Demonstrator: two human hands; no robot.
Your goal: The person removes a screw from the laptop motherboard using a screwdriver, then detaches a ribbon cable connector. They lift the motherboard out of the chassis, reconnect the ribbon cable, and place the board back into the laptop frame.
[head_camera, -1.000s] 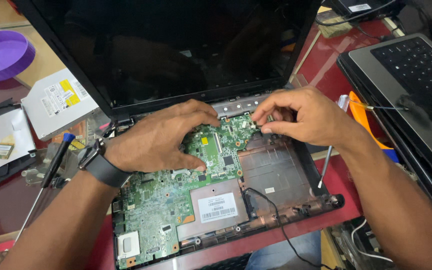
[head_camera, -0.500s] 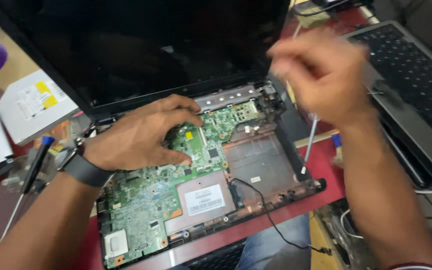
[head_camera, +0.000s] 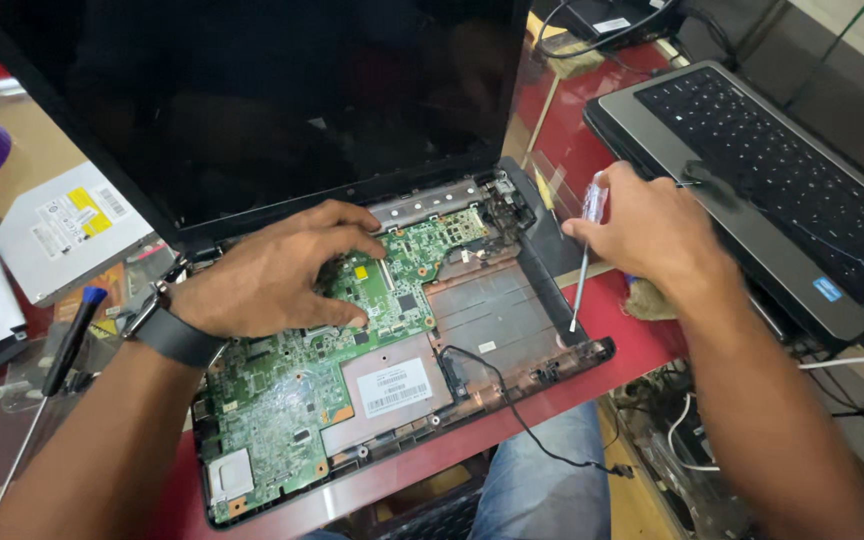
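Fingers of left hand spread open, pressing flat on green circuit board inside opened black laptop base, gripping nothing. Right hand closed round clear-handled slim screwdriver, tip pointing down at right edge of base, just beside it. Board sits in base under dark tilted laptop screen on red worktop. Grey second laptop with black keyboard at right, silver optical drive and blue-handled screwdriver at left
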